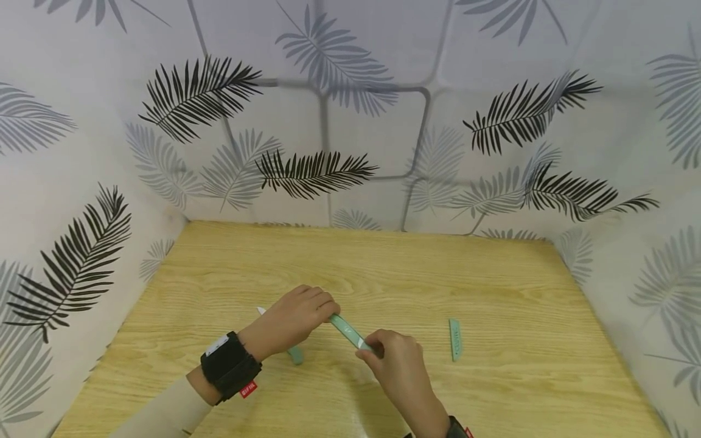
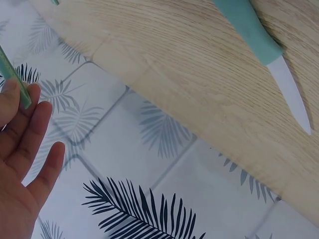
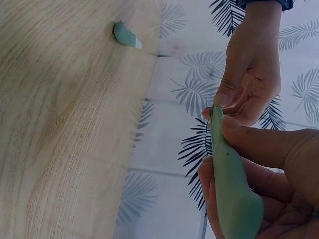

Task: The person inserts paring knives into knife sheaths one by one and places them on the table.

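Over the table's middle, both hands hold a knife with a green handle (image 3: 234, 194) and a slim green sheath (image 1: 346, 329) along its blade. My left hand (image 1: 298, 316) pinches the sheath's far end between thumb and fingers, its other fingers spread loosely in the left wrist view. My right hand (image 1: 402, 368) grips the handle, thumb laid along its side. A bit of white blade (image 1: 361, 344) shows by the right fingertips. Partly behind the left hand, a second knife lies on the table, its green handle (image 2: 251, 32) and white blade (image 2: 291, 94) bare.
Another green sheath (image 1: 456, 339) with raised marks lies on the wooden table (image 1: 493, 286), right of the hands. White cloth (image 1: 372, 134) with a leaf print surrounds the table at the back and both sides. Dark bands (image 1: 230, 365) are strapped on both wrists.
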`<state>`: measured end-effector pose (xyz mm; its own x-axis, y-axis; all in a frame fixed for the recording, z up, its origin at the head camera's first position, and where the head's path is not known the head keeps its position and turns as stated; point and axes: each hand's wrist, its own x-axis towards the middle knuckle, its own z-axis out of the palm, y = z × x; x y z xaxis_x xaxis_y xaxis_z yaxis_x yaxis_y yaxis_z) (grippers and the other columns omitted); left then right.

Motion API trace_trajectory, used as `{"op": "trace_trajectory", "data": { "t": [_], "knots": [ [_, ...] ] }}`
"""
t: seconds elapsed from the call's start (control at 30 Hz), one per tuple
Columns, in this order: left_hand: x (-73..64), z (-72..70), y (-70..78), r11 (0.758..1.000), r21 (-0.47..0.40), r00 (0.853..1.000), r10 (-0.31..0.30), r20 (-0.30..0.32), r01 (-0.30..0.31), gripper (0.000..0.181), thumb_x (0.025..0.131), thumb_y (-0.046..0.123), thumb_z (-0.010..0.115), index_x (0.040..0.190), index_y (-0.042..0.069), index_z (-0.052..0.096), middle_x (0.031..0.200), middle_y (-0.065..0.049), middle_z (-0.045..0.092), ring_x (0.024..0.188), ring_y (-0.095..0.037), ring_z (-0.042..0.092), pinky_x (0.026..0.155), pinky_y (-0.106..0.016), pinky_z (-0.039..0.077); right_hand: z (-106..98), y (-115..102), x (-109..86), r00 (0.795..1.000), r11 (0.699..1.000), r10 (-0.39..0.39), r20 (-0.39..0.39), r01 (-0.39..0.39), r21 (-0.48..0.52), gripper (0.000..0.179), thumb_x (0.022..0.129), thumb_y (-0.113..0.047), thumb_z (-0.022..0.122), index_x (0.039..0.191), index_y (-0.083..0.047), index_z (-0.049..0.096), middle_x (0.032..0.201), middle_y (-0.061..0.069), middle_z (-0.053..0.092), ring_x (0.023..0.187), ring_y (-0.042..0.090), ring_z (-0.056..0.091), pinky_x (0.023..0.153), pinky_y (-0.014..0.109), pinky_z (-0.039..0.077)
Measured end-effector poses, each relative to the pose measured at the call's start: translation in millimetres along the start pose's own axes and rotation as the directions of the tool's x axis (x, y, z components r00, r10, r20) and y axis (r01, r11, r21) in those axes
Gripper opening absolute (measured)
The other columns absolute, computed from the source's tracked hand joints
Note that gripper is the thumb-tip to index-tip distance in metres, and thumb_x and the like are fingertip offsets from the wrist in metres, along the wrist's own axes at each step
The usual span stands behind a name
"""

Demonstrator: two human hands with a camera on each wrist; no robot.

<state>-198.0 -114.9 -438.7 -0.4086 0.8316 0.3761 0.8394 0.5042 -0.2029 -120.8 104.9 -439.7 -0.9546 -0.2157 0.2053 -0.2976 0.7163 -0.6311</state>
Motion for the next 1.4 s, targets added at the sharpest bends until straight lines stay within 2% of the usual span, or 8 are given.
{"op": "trace_trajectory", "data": {
  "t": [0.23,0.6,0.8,0.97,1.23,1.4],
  "knots": [
    [-3.3,0.6,-1.2,1.0,-0.004,1.0,0.001,-0.016,-0.001,0.019,0.089,0.015,0.068,0.106,0.014,0.062,0.1,0.003,0.063,0.095,-0.013,0.06,0.086,-0.029,0.05,1,-1,-1.0,1.0,1.0,-0.018,0.015,0.018,-0.015,0.016,0.078,-0.011,0.078,0.086,0.0,0.072,0.075,0.004,0.07,0.061,0.006,0.062,0.052,0.015,0.048],
    [-12.7,5.3,-1.3,0.999,-0.037,1.0,-0.022,-0.019,0.021,0.019,0.09,0.02,0.067,0.108,0.015,0.062,0.098,0.003,0.061,0.09,-0.011,0.059,0.077,-0.027,0.05,6,1,2.0,0.995,0.993,-0.096,0.038,0.098,-0.064,0.014,0.078,-0.007,0.078,0.086,0.001,0.07,0.078,0.006,0.069,0.064,0.01,0.064,0.053,0.012,0.046],
    [-18.4,3.2,-5.1,0.996,0.008,0.996,-0.086,0.024,0.085,0.038,0.087,0.024,0.072,0.121,0.014,0.059,0.107,0.0,0.063,0.095,-0.014,0.062,0.083,-0.031,0.052,7,1,5.2,0.994,0.992,-0.106,-0.001,0.105,-0.075,0.014,0.078,-0.007,0.078,0.085,0.002,0.069,0.076,0.006,0.068,0.061,0.009,0.062,0.052,0.011,0.046],
    [-26.0,0.1,-11.1,0.988,0.054,0.99,-0.143,0.02,0.141,0.041,0.088,0.024,0.071,0.125,0.012,0.058,0.106,-0.002,0.064,0.095,-0.018,0.063,0.084,-0.033,0.052,7,4,7.9,0.994,0.991,-0.1,-0.043,0.095,-0.092,0.016,0.077,-0.007,0.079,0.086,0.002,0.069,0.076,0.007,0.069,0.062,0.011,0.063,0.054,0.013,0.048],
    [-33.3,-3.7,-11.6,0.981,0.07,0.982,-0.178,-0.063,0.182,0.034,0.088,0.02,0.071,0.118,0.009,0.061,0.09,-0.002,0.066,0.08,-0.017,0.064,0.078,-0.033,0.053,10,11,9.7,0.992,0.99,-0.074,-0.099,0.062,-0.125,0.02,0.075,-0.008,0.08,0.087,-0.001,0.065,0.076,0.007,0.068,0.061,0.012,0.063,0.052,0.015,0.048],
    [-37.5,-3.1,-10.6,0.979,0.047,0.978,-0.197,-0.064,0.2,0.02,0.088,0.019,0.07,0.107,0.012,0.066,0.086,-0.001,0.066,0.075,-0.016,0.063,0.073,-0.033,0.052,11,16,10.3,0.99,0.988,-0.062,-0.13,0.042,-0.147,0.02,0.074,-0.008,0.081,0.086,-0.002,0.066,0.076,0.007,0.068,0.063,0.013,0.063,0.053,0.018,0.051]
  ]
}}
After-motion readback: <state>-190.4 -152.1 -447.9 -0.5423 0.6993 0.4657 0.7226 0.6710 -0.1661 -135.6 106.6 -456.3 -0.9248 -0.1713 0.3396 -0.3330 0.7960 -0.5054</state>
